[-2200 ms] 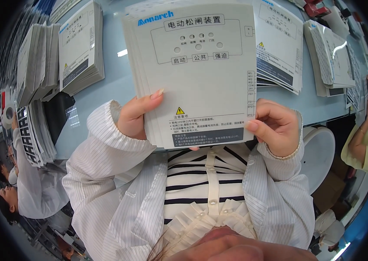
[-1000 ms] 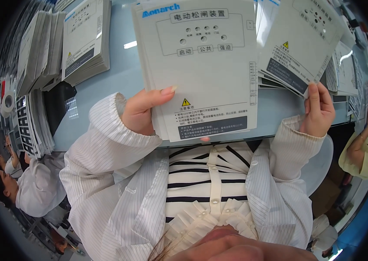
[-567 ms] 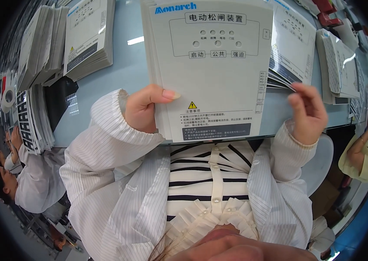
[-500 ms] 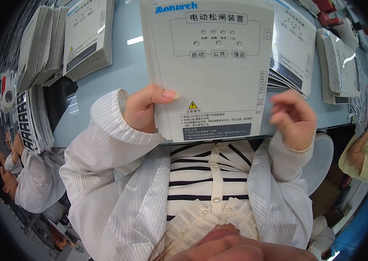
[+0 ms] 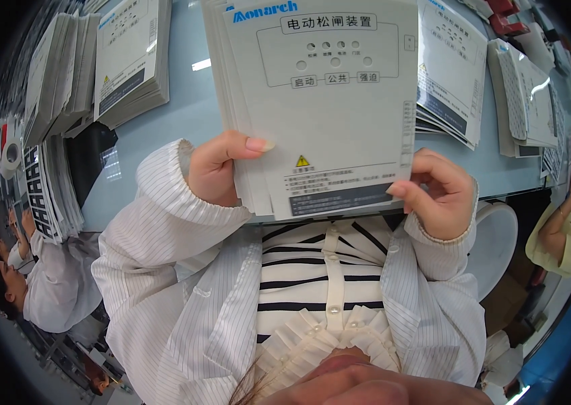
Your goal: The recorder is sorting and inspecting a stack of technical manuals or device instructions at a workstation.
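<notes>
My left hand (image 5: pixel 214 167) is closed on the left edge of a fanned stack of white printed panels (image 5: pixel 246 158), its thumb lying on top. The front panel (image 5: pixel 339 128) has a blue heading, rows of small round holes, a yellow warning triangle and a dark band along the bottom. My right hand (image 5: pixel 442 196) pinches this front panel at its lower right corner, thumb on the face and fingers behind. The panel sits a little askew over the others. The stack is held above the table's near edge, and its top runs out of view.
More panel stacks lie at the left (image 5: pixel 133 61), behind my right hand (image 5: pixel 450 74) and farther right (image 5: pixel 528 94) on the pale blue table (image 5: pixel 147 155). A roll of white tape (image 5: pixel 11 155) is at far left. A white round tub (image 5: pixel 498 250) stands by my right elbow. People sit on both sides.
My right hand has moved down and left to the stack and taken hold of the front panel's lower right corner. That panel has shifted slightly against those beneath.
</notes>
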Action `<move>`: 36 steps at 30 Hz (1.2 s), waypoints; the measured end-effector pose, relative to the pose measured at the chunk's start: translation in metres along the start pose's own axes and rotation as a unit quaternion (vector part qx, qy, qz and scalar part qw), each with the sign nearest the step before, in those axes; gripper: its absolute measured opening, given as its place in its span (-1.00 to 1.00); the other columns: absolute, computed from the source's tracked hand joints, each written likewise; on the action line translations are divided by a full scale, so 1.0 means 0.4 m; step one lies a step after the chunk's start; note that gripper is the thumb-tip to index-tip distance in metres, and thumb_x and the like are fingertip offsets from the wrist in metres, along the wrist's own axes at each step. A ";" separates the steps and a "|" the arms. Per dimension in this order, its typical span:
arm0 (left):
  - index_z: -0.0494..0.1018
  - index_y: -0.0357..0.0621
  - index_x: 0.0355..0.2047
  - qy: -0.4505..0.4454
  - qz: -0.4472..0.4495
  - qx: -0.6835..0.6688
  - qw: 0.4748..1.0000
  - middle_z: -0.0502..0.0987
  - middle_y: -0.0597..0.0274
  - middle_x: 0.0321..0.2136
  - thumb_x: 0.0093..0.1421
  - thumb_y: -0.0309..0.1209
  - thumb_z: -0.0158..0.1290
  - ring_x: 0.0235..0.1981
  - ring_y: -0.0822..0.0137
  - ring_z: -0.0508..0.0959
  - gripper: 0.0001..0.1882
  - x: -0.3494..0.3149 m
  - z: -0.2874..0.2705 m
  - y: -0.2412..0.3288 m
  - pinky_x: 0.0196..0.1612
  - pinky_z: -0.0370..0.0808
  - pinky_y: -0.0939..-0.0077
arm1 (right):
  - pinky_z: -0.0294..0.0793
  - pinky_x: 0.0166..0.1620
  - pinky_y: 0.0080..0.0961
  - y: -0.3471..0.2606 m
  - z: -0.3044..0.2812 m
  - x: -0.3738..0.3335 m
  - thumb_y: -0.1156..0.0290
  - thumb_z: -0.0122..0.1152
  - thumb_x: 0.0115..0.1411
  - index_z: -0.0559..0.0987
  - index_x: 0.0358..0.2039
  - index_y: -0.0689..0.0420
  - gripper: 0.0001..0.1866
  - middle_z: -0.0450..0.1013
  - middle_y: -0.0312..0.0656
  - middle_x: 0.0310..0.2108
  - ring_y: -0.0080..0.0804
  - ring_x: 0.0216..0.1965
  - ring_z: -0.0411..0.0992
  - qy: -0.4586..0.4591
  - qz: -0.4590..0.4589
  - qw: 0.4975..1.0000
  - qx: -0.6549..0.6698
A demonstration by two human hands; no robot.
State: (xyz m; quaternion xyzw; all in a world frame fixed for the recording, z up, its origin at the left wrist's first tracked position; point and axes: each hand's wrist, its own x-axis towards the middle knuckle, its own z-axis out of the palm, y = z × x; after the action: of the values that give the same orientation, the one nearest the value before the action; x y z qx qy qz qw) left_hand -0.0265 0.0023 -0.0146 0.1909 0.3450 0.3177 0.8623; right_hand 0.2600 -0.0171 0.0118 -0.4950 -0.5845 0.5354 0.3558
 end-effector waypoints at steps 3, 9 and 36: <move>0.20 -0.34 0.06 -0.009 0.011 -0.040 0.999 0.40 -0.09 -0.05 0.06 -0.28 -0.08 -0.05 0.05 0.45 -0.43 0.000 0.021 0.003 0.02 0.41 0.19 | 0.16 -0.59 -0.83 0.009 -0.023 -0.001 0.60 0.30 -0.03 0.56 -0.41 0.29 -0.87 0.46 -0.29 -0.49 -0.74 -0.63 0.27 0.117 0.023 0.992 0.033; 0.23 -0.34 0.04 0.003 -0.002 0.004 1.000 0.42 -0.09 -0.08 0.05 -0.28 -0.07 -0.07 0.06 0.47 -0.44 0.001 0.029 0.012 0.01 0.41 0.22 | 0.14 -0.58 -0.82 0.046 -0.111 0.029 0.52 0.28 0.06 0.54 -0.23 0.29 -0.76 0.46 -0.30 -0.50 -0.79 -0.63 0.21 0.338 -0.029 0.941 -0.007; 0.16 -0.31 0.11 0.006 -0.026 0.030 0.999 0.39 -0.10 -0.05 0.08 -0.23 0.04 -0.07 0.08 0.48 -0.36 -0.001 0.065 0.026 -0.08 0.49 0.24 | 0.21 -0.48 -0.74 0.004 -0.002 -0.002 0.58 0.27 0.00 0.51 -0.47 0.29 -0.90 0.39 -0.29 -0.53 -0.67 -0.56 0.26 -0.004 0.050 0.996 0.067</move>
State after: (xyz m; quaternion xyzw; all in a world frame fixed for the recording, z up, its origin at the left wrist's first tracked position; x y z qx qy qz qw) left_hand -0.0125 0.0069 0.0092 0.2051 0.3648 0.2856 0.8622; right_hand 0.2612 -0.0179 0.0103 -0.4966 -0.5230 0.5926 0.3588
